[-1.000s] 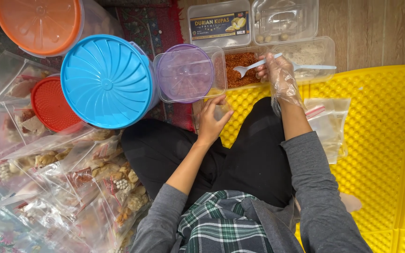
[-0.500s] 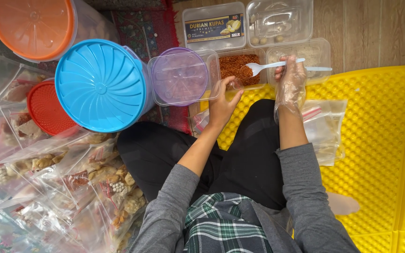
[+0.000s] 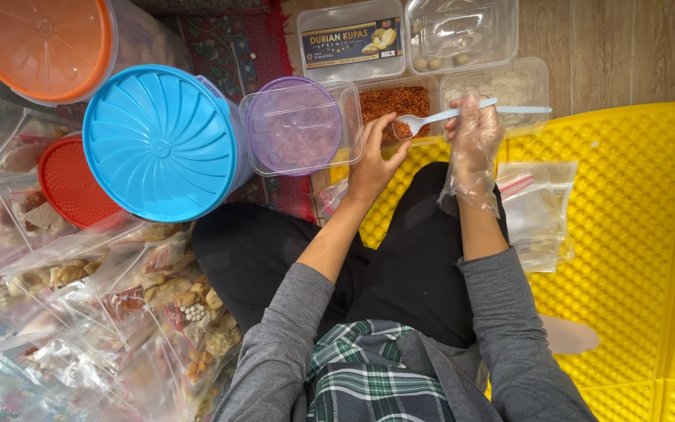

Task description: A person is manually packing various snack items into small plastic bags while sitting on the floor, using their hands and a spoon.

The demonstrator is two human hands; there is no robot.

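I see the gloved right hand (image 3: 474, 137) gripping a white spoon (image 3: 447, 116), bowl leftward over the chili-flake container (image 3: 398, 105); left hand (image 3: 375, 160), loosely curled, steadies its near rim.

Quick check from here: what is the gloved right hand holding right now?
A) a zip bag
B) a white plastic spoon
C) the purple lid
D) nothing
B: the right hand, in a clear plastic glove, has its grip on a white plastic spoon whose bowl sits over the clear tub of red chili flakes, beside the bare left hand.
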